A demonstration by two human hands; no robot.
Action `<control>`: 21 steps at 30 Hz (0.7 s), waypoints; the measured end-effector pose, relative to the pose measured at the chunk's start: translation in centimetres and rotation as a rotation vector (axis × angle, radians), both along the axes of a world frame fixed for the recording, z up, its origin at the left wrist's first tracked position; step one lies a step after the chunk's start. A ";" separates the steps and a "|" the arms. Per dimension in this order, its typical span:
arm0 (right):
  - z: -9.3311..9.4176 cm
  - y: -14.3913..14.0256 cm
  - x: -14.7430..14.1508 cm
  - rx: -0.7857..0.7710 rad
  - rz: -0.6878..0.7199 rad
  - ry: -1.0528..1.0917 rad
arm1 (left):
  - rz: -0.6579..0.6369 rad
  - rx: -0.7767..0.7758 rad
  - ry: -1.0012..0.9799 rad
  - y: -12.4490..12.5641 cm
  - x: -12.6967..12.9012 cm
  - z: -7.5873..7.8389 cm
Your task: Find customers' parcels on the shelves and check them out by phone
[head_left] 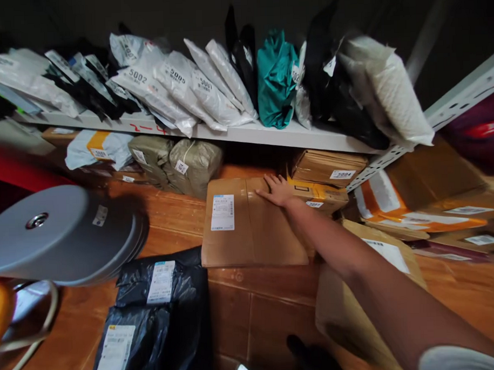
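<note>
My right hand (278, 191) lies palm down on the back right part of a flat brown cardboard box (268, 233). Its fingers are spread, so the hand is open. The box rests on the wooden floor in front of the lower shelf, with a white shipping label (222, 213) on its left side. To the right of my hand, beneath the shelf, are a yellow parcel (324, 196) and a brown carton (329, 168) marked 5004. My left hand is out of view.
Black plastic parcels (174, 317) lie at the front left. A grey round-topped stool (70, 229) stands left. Above, a metal shelf (269, 138) holds several numbered bags, including a teal one (276, 81). More cardboard parcels (433, 194) fill the right side.
</note>
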State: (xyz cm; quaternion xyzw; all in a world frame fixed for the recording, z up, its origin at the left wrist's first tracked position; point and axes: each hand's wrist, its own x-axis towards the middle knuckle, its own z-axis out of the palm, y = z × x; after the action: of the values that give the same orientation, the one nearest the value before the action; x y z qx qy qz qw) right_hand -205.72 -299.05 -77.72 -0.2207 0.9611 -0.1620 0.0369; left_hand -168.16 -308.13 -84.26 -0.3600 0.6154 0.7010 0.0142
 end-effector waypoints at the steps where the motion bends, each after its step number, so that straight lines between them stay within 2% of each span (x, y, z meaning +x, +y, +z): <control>1: 0.0 -0.9 -1.0 0.014 -0.020 -0.017 | -0.065 -0.056 0.011 -0.9 -0.3 0.3; 3: -0.2 -1.7 -2.0 0.030 -0.063 -0.025 | -0.193 -0.157 0.033 -3.0 -0.6 1.1; 6: -0.6 -1.5 -0.8 0.031 -0.101 0.023 | -0.327 -0.329 0.095 -6.6 -1.4 3.3; 7: -0.7 -1.3 0.1 0.030 -0.103 0.038 | -0.385 -0.452 0.140 -7.8 -2.0 4.3; 9: -0.9 -1.1 2.8 0.030 -0.099 0.055 | -0.412 -0.774 0.260 -9.9 -4.2 6.4; 12: -1.1 -1.9 8.3 0.004 -0.075 0.041 | -0.457 -1.115 0.373 -11.4 -9.0 8.4; 14: -1.2 -2.5 12.2 -0.066 -0.012 -0.010 | -0.542 -1.251 0.341 -11.3 -12.3 8.5; 17: -1.4 -0.9 16.4 -0.368 0.150 -0.121 | -0.643 -1.346 0.091 -10.4 -15.0 7.0; 18: -1.5 0.9 17.2 -0.471 0.107 -0.128 | -0.653 -1.351 0.009 -10.1 -15.0 6.4; 19: -1.5 3.5 17.7 -0.542 -0.027 -0.089 | -0.656 -1.347 -0.029 -9.7 -14.7 5.7; 20: -1.4 6.7 18.0 -0.565 -0.224 -0.005 | -0.652 -1.329 -0.018 -9.3 -14.1 5.2; 21: -1.2 10.4 18.4 -0.557 -0.493 0.077 | -0.645 -1.285 0.040 -8.7 -13.2 4.8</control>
State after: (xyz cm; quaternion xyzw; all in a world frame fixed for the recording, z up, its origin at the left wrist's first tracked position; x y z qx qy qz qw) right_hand -187.34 -288.65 -78.94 0.0100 0.9052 -0.4127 -0.1007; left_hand -181.34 -316.82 -79.51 -0.0845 0.9822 0.1676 -0.0052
